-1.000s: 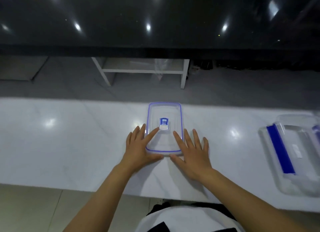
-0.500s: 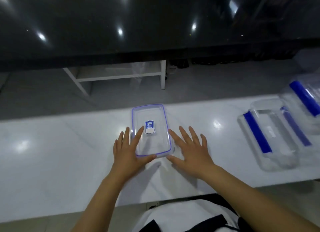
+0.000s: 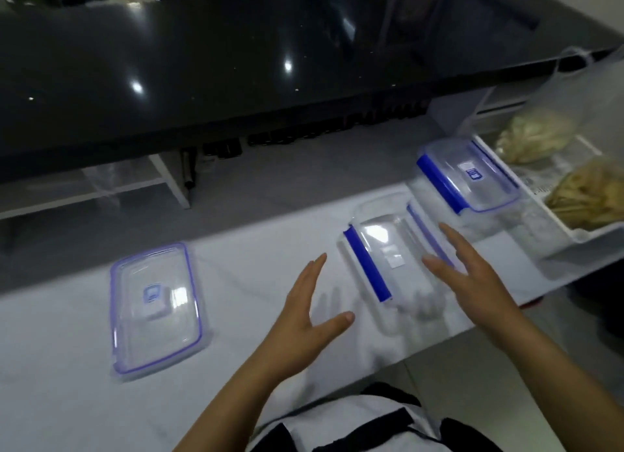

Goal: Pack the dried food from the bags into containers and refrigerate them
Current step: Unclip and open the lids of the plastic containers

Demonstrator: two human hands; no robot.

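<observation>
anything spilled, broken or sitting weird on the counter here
Nothing stands out. The loose lid lies flat on the white counter, the open container and the lidded container sit upright, and the bagged dried food stays in its tray. No spill or damage shows.

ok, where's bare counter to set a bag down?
Free: the white counter left of the loose lid, and the strip between lid and left hand. Crowded: right end, with open container, lidded container, tray.
</observation>
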